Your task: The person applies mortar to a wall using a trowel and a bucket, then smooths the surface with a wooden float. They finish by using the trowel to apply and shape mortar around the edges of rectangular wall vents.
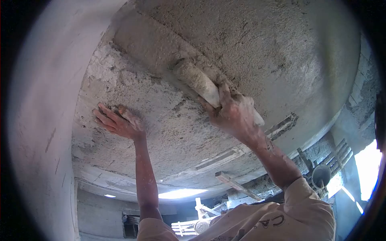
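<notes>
Mostly, the view is filled by a rough grey surface (257, 48), with a smooth pale wall (44, 100) beside it. Down below, a pale shirt (297, 213) is worn, and both arms are lifted up high from it. Near the middle of the rough surface, a long tool (199, 84) is held on a slant. It is gripped toward its lower end by the right hand (237, 114), with the fingers bent round it, perhaps so that it can be pushed up firmly. The left hand (118, 122) is held open, with its fingers spread on the surface, well apart from the tool, maybe so that the body can be kept steady. Smallest of all, dark letters (277, 221) are shown on the shirt; C and A can perhaps be read, but the rest cannot be made out. No brand can be seen on the tool.
</notes>
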`<control>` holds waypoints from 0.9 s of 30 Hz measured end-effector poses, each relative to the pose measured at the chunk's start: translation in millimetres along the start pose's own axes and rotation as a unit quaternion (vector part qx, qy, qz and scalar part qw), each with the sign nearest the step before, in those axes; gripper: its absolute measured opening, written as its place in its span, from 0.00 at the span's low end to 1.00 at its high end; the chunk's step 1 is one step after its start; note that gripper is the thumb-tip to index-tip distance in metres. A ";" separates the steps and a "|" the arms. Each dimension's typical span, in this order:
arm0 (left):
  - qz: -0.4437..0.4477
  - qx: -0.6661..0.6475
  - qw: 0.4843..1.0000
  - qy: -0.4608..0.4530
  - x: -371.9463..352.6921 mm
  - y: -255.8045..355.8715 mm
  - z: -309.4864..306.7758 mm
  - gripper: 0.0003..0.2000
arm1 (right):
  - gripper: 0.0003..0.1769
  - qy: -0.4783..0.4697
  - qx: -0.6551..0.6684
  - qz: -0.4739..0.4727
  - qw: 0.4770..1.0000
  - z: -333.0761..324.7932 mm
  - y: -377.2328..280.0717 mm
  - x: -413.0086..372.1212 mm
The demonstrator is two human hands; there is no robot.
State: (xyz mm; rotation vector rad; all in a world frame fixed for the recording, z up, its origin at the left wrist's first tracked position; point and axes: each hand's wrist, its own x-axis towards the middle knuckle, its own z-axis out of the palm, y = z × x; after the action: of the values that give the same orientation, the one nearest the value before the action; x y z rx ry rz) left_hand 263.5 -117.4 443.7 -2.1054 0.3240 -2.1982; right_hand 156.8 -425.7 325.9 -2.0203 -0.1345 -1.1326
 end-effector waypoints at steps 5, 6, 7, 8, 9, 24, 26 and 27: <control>-0.022 -0.001 1.000 -0.009 2.7 8.2 -9.0 0.48 | 0.28 0.073 -0.012 -0.076 0.994 36.2 17.6 -52.7; -0.028 0.006 1.000 -0.009 3.6 11.8 -7.7 0.48 | 0.29 0.101 -0.004 -0.082 0.991 33.4 15.7 -50.8; -0.039 -0.004 0.999 -0.006 5.4 14.1 -5.0 0.47 | 0.31 0.052 -0.005 -0.034 0.998 31.2 16.9 -40.9; -0.045 -0.011 0.999 -0.009 6.5 13.4 -4.7 0.47 | 0.32 0.000 -0.003 0.020 1.000 13.1 0.0 -17.7; -0.052 -0.016 0.998 -0.017 4.9 11.5 -6.5 0.46 | 0.34 -0.058 0.001 0.075 0.995 4.5 -8.4 -4.2; -0.015 -0.004 1.000 -0.010 2.6 11.4 -7.9 0.42 | 0.33 -0.001 -0.002 0.047 0.999 15.2 -10.6 -3.7; -0.028 -0.019 0.999 -0.011 4.8 13.7 -8.8 0.43 | 0.33 -0.004 0.005 0.040 0.999 28.8 -9.8 -29.1; -0.034 -0.027 0.999 -0.013 4.4 14.5 -9.8 0.43 | 0.33 -0.010 -0.003 0.046 0.999 28.4 -7.1 -33.2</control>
State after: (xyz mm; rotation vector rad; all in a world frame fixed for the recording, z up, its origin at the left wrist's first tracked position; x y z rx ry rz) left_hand 252.2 -131.5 444.7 -2.2025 0.3179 -2.2204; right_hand 153.1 -392.4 297.0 -2.0220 -0.0488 -1.0564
